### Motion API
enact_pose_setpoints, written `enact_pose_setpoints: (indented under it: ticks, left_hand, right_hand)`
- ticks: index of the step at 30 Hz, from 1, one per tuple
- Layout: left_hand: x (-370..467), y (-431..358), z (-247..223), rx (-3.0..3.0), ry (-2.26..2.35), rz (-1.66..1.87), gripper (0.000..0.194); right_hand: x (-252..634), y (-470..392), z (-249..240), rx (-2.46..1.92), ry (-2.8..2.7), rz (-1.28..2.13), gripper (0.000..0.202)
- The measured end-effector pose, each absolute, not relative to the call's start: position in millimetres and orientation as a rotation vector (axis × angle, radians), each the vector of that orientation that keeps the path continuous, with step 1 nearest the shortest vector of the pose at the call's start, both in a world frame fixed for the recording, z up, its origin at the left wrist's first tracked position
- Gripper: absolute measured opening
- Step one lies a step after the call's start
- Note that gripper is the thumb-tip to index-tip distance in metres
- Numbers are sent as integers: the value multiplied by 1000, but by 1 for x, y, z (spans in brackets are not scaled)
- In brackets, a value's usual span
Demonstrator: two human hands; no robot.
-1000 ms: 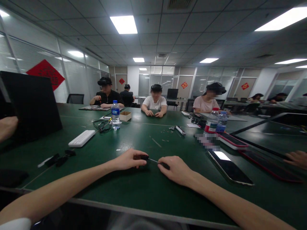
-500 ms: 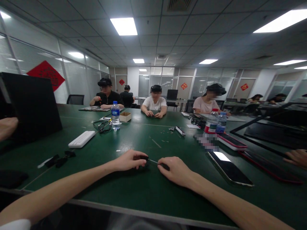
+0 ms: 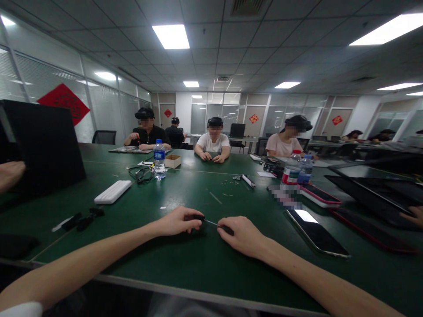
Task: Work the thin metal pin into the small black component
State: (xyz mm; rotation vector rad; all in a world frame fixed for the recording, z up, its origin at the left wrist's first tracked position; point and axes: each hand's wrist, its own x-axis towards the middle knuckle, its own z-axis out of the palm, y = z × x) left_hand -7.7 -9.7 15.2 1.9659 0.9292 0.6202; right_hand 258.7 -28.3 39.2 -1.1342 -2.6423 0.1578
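My left hand (image 3: 181,221) is closed on a small black object (image 3: 199,217), pinched between thumb and fingers just above the green table (image 3: 185,273). To its right, my right hand (image 3: 240,233) rests low over the table, its fingers wrapped round the dark handle of a thin screwdriver (image 3: 211,223). The metal shaft points left and its tip meets the black object. Details of the black object are hidden by my left fingers.
A white box-shaped object (image 3: 113,192) and black pieces (image 3: 88,220) lie left. Farther back stand a blue-capped bottle (image 3: 159,160) and a small open box (image 3: 172,161). A phone (image 3: 317,232) lies right. People sit across the table; other people's hands show at both edges.
My hands and the screwdriver show no visible movement. At the far right, the dark framed panel by another person's hand has been lowered toward the table.
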Motion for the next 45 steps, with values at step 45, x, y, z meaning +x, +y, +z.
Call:
enact_pose_setpoints:
  ticks: [45]
  left_hand:
    - [-9,-10,19,2072,986,560,59]
  right_hand:
    - [259,-29,40,-1134,-2645,179,31]
